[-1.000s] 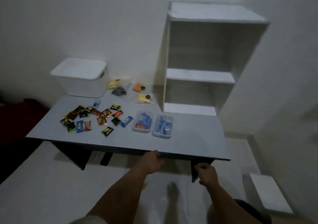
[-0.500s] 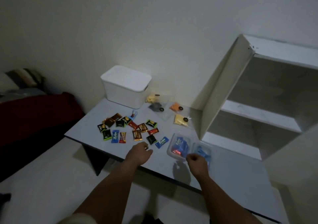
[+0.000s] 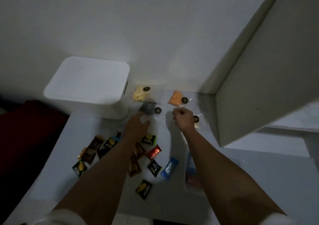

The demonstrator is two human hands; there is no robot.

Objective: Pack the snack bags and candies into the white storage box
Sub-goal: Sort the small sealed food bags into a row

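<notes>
Hands had moved forward from the near table edge, over the scattered candies (image 3: 154,152), to the snack bags at the far side: the left hand (image 3: 138,127) reached the grey snack bag (image 3: 148,107), though whether its fingers gripped it I cannot tell, and the right hand (image 3: 183,120) hung curled into a fist just near the orange snack bag (image 3: 176,98), seemingly holding nothing. By my reading packing had only begun, since the white storage box (image 3: 88,85) sat at the far left of the table (image 3: 259,181) with its lid on, and the yellow snack bag (image 3: 139,93) lay just right of it.
</notes>
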